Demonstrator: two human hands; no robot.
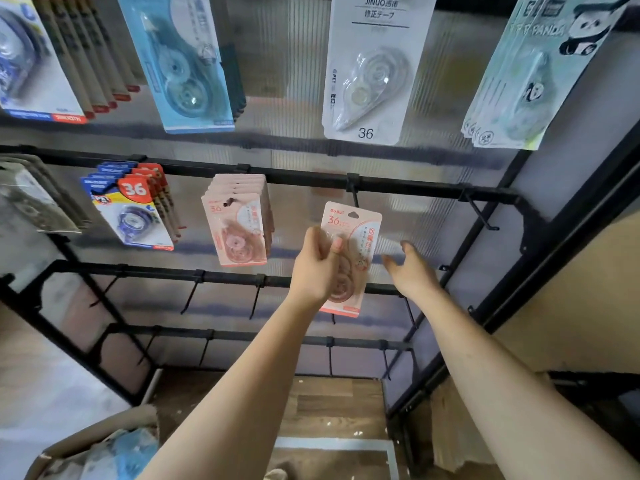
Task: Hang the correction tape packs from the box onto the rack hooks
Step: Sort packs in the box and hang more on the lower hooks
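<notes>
Box (100, 448) of packs sits at lower left. Mid-frame, left hand (317, 268) pinches a pink correction tape pack (349, 258) just under an empty hook (354, 195); right hand (410, 268) hovers released. Hanging step: next, thread its hole onto that hook.

Pink pack (356, 233), red "36"; black rack (311, 180); blue pack (183, 60); white pack (374, 71); panda-print pack (533, 74).

The cardboard box (93, 445) is cut off at the bottom edge.
</notes>
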